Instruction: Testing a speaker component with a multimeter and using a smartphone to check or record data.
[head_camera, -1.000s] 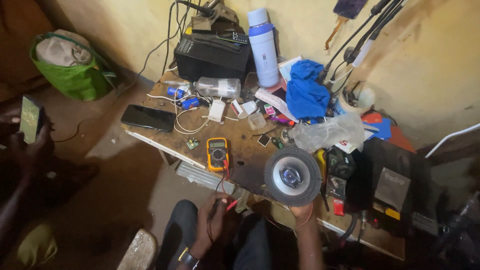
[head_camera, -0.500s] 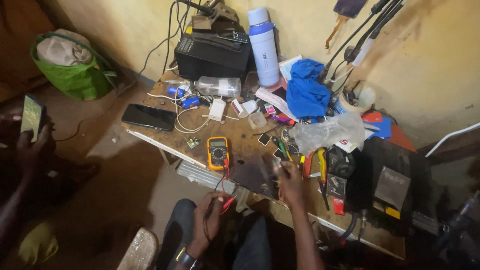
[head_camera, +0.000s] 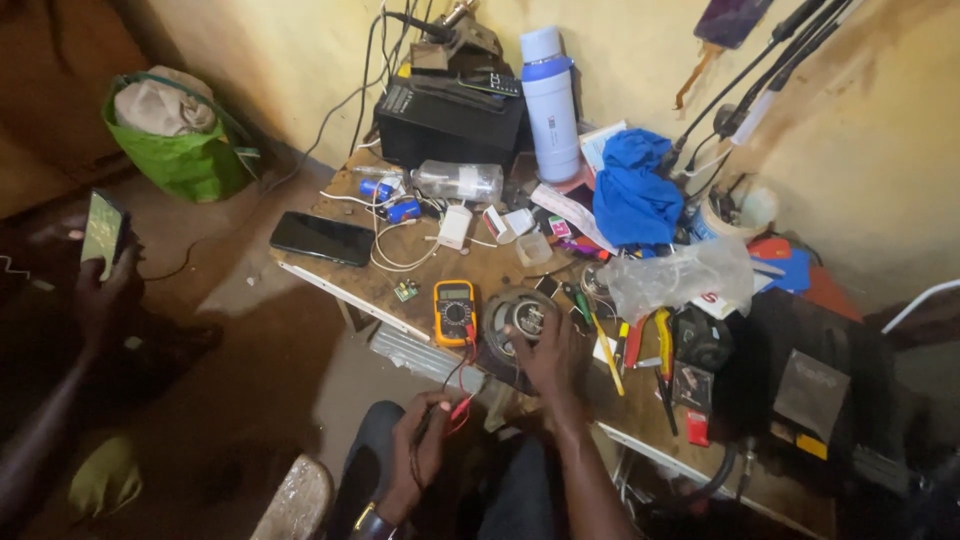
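Right hand spread on speaker; left hand pinching probe leads.

Round grey speaker flat on bench edge, beside multimeter.

Screens and packets on a cluttered bench

A dark-screened phone lies flat at the bench's left edge; a yellow meter with a small grey display sits near the front. Another person's hand at far left holds a phone with a lit greenish screen. A crumpled clear plastic bag lies right of centre, a small white box mid-bench.
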